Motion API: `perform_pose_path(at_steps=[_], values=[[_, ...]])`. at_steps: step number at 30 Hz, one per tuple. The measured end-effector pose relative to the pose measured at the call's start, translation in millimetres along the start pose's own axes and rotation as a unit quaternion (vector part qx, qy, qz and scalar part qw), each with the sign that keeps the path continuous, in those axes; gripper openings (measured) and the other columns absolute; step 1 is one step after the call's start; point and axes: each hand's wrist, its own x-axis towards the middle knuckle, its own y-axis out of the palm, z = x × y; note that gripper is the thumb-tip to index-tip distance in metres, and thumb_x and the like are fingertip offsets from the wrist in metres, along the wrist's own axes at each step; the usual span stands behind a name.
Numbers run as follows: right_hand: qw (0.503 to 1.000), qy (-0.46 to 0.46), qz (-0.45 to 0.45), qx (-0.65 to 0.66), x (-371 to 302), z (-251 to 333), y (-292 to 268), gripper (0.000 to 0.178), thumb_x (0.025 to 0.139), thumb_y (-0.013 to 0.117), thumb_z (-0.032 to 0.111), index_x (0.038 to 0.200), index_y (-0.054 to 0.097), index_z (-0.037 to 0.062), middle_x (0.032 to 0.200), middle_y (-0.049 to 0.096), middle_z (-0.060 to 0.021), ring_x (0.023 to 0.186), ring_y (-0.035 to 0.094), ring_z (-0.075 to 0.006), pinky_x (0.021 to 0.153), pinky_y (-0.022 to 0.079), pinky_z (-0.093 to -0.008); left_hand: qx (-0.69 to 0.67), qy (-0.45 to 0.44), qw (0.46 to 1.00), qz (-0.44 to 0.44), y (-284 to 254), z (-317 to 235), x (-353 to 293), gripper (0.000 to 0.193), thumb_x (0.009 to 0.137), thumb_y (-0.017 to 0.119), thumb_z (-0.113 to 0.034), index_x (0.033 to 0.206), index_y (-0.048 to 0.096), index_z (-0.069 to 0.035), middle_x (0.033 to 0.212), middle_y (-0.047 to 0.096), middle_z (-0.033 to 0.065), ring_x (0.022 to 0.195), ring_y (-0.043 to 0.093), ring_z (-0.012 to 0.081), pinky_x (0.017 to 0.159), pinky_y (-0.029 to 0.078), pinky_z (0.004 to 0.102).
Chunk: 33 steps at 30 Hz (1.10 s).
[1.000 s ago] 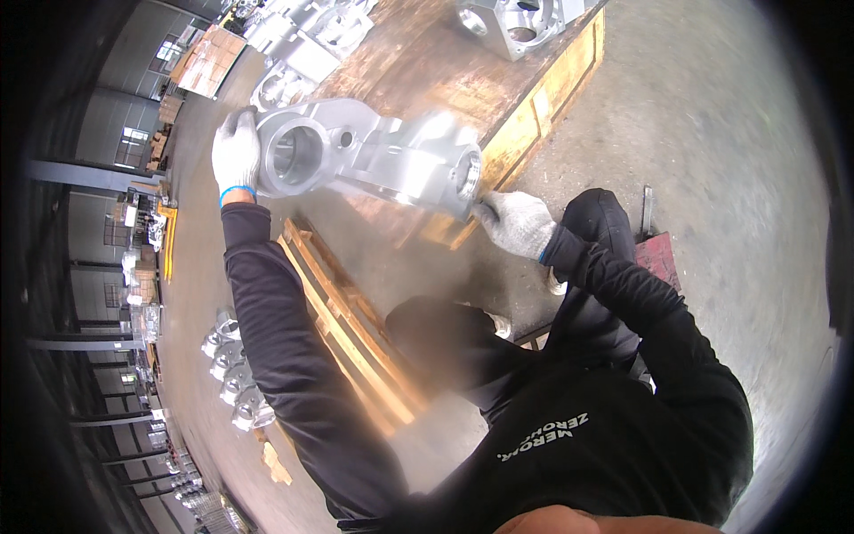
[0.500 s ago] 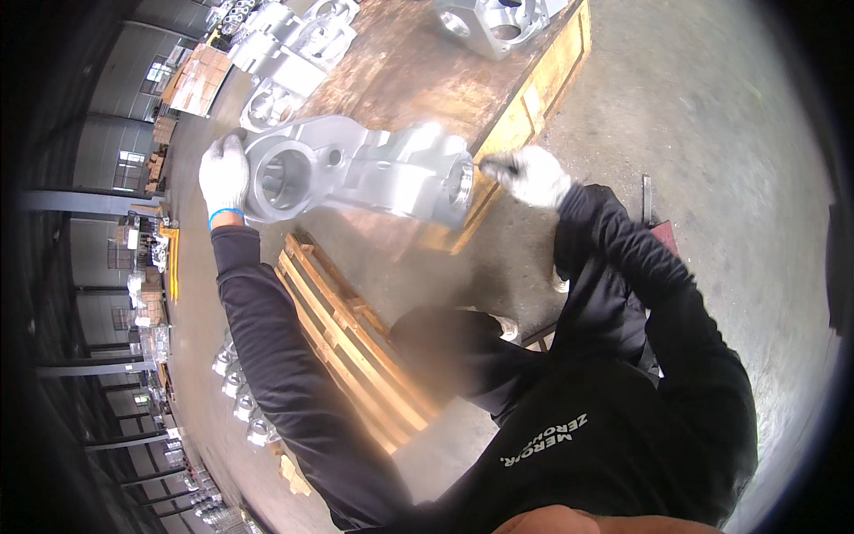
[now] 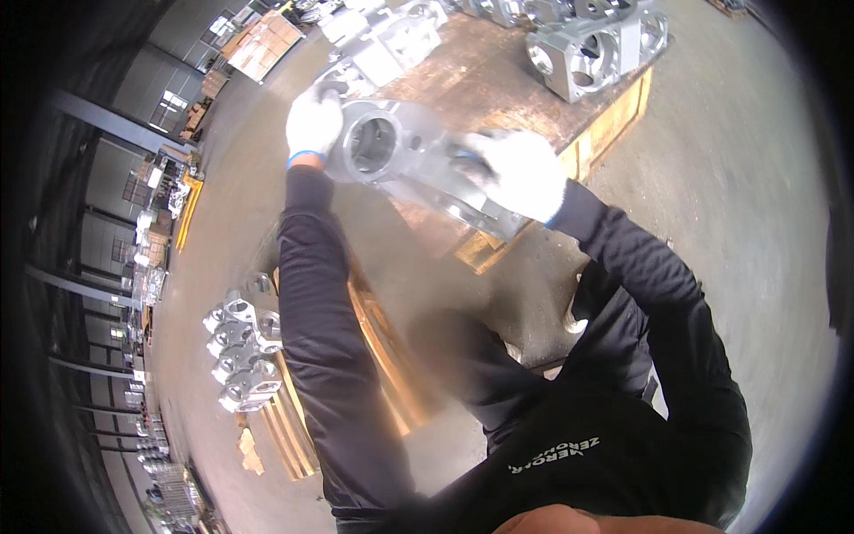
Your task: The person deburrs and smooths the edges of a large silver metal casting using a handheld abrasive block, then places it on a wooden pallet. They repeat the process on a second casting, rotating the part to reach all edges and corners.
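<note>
A large silver-grey metal casting [image 3: 405, 147] with a round bore at its left end is held above the near edge of a wooden table. My left hand [image 3: 314, 125], in a white glove, wraps round the bore end. My right hand [image 3: 525, 173], also gloved in white, is over the casting's right part, its fingers curled and blurred by motion. What those fingers hold, if anything, is hidden. The right end of the casting reaches past the table corner.
More silver castings stand on the wooden table [image 3: 480, 107], at its back left [image 3: 391, 44] and back right [image 3: 583, 58]. Wooden pallets [image 3: 289, 427] lie on the floor at left, beside a group of castings [image 3: 245, 347]. My legs are close below the table corner.
My right hand has come left from beyond the casting's end onto its right part. The view has shifted, and the casting's right end now tilts lower.
</note>
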Motion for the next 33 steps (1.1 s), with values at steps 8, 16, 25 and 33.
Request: perform_pose_path(at_steps=[8,16,25,33], values=[[0.98,-0.077,-0.012,-0.18,76,-4,46,0.022,0.093,0.063,0.029,0.108,0.069,0.0146,0.077,0.069,-0.0098,0.066,0.068,-0.03,0.063,0.053,-0.042,0.027,-0.003,0.999,-0.038,3,-6,1,0.033,0.096,0.05,-0.019,0.108,0.078,-0.007,0.102,0.077,0.0147,0.098,0.073,0.0267,0.092,0.052,0.035],[0.973,-0.027,0.153,-0.17,44,52,60,0.032,0.09,0.06,0.022,0.114,0.067,0.0021,0.073,0.068,-0.0133,0.067,0.069,-0.031,0.062,0.053,-0.0455,0.065,-0.017,0.996,-0.063,7,-8,-3,0.033,0.095,0.051,-0.023,0.108,0.078,-0.01,0.103,0.076,0.016,0.101,0.071,0.0333,0.093,0.052,0.0388],[0.981,-0.125,0.035,-0.148,116,67,34,0.019,0.086,0.063,0.026,0.084,0.074,0.0106,0.079,0.071,-0.0102,0.075,0.071,-0.0275,0.067,0.056,-0.0389,0.046,0.001,0.997,-0.069,6,-10,-4,0.032,0.095,0.052,-0.024,0.108,0.078,-0.01,0.105,0.076,0.0156,0.103,0.071,0.0335,0.094,0.052,0.0391],[0.996,0.037,0.059,-0.062,109,20,23,0.03,0.094,0.062,0.037,0.11,0.075,0.0145,0.084,0.074,-0.0134,0.079,0.073,-0.0313,0.075,0.058,-0.0427,0.029,-0.003,0.998,-0.05,6,-5,-4,0.034,0.096,0.051,-0.024,0.11,0.078,-0.009,0.105,0.076,0.0156,0.102,0.071,0.0328,0.093,0.052,0.0379]])
